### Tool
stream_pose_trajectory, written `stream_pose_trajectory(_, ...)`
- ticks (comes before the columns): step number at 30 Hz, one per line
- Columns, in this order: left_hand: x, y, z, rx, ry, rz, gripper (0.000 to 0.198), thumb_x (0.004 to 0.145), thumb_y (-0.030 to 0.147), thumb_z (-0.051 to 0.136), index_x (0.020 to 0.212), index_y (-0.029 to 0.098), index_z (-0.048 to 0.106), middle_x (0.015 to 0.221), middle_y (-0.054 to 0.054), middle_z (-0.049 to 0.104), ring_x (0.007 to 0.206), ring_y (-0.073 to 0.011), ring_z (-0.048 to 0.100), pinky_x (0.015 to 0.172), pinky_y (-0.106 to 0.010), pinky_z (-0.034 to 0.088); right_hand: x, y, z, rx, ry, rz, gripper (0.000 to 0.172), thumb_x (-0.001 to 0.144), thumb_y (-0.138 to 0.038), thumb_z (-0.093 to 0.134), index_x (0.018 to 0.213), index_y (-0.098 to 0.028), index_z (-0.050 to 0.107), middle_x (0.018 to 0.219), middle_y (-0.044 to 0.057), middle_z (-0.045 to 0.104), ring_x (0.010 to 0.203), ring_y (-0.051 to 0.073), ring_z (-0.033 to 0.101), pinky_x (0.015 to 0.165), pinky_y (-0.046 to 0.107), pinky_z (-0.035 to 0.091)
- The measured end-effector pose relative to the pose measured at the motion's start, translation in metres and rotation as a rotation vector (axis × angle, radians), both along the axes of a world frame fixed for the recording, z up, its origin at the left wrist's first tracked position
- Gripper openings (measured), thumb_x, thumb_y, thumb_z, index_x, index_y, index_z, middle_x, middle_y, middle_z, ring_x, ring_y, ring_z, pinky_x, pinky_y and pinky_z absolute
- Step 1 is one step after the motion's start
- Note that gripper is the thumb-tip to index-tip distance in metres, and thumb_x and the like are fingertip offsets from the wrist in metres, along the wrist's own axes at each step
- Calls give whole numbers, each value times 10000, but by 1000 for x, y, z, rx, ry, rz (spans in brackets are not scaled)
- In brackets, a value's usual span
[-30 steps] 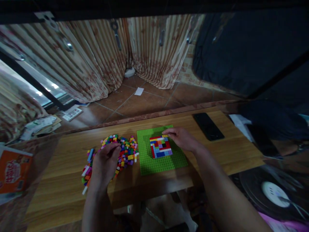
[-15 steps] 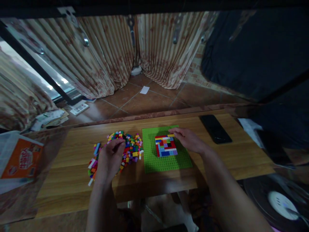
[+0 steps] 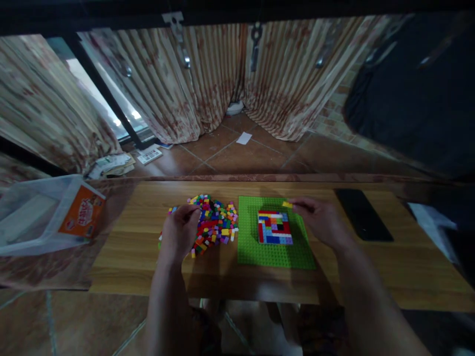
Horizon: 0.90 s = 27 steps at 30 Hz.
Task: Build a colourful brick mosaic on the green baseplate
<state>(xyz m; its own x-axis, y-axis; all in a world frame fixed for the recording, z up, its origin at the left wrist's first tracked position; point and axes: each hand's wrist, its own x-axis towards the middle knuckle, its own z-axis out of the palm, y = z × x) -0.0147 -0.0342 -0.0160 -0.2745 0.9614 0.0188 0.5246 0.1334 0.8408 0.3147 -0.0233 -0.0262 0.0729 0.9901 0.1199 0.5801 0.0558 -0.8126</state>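
My right hand (image 3: 319, 218) is closed, its fingertips pinching a yellow brick (image 3: 287, 204) just above the far right corner of a square, multicoloured brick build (image 3: 275, 229). That build sits on a green studded baseplate (image 3: 249, 256) and has red, blue, white and purple bricks around a small dark gap. Over the left part of a pile of loose toy bricks (image 3: 217, 226) is my left hand (image 3: 180, 232). Its thumb and fingers are pressed together, and whatever may be between them cannot be made out.
The wooden table (image 3: 126, 257) carries everything. A black phone (image 3: 362, 215) lies right of the baseplate. Left of the table stands a clear plastic box (image 3: 40, 222) with an orange label. Metal clips hang from a dark bar above, and striped curtains (image 3: 208, 84) are beyond.
The view has turned, so the whole scene sits further right. My right hand has drawn the yellow brick slightly away from the build. My left hand stays pinched above the pile.
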Motion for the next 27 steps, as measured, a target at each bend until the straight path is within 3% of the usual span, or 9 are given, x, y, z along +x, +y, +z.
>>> stream_pose_trajectory(4, 1, -1, -6, -13, 56, -65, 252, 751, 281, 554, 886, 154, 725, 799, -36, 723, 740, -172, 641, 695, -256, 491, -31, -10, 10, 94, 190, 25, 164, 803, -335, 646, 896, -225, 724, 892, 25, 749, 808, 200, 690, 767, 350, 550)
stream_pose_trajectory(9, 6, -4, -7, -71, 208, -178, 269, 727, 132, 524, 893, 171, 732, 860, -52, 734, 778, -181, 658, 761, -290, 503, -96, -30, 10, 59, 15, 426, 133, 884, -235, 577, 909, -232, 708, 844, 13, 724, 760, 150, 654, 713, 278, 494)
stream_pose_trajectory(13, 8, -6, -4, -125, 337, -252, 330, 699, 67, 498, 879, 181, 750, 890, -59, 742, 823, -198, 665, 799, -312, 504, -126, -39, -2, 38, -158, 601, 162, 894, -155, 542, 894, -210, 695, 899, 33, 714, 860, 165, 647, 784, 285, 469)
stream_pose_trajectory(17, 12, -8, -4, -118, 368, -349, 335, 715, 70, 506, 890, 196, 763, 935, -57, 741, 887, -198, 654, 838, -306, 494, -132, -39, -11, -32, -322, 642, 165, 879, -127, 533, 861, -194, 683, 869, 40, 687, 843, 178, 631, 757, 284, 456)
stream_pose_trajectory(21, 16, -9, -7, -105, 430, -417, 332, 720, 66, 513, 883, 201, 768, 918, -65, 735, 889, -204, 640, 859, -315, 484, -133, -36, -13, -46, -343, 589, 158, 852, -89, 541, 844, -185, 666, 889, 46, 662, 861, 175, 614, 776, 276, 448)
stream_pose_trajectory(27, 12, -11, -7, -109, 449, -368, 341, 710, 58, 529, 918, 195, 761, 967, -78, 734, 938, -221, 640, 906, -335, 469, -138, -34, -16, -13, -310, 528, 166, 878, -118, 505, 831, -201, 641, 890, 38, 628, 836, 162, 594, 773, 275, 444)
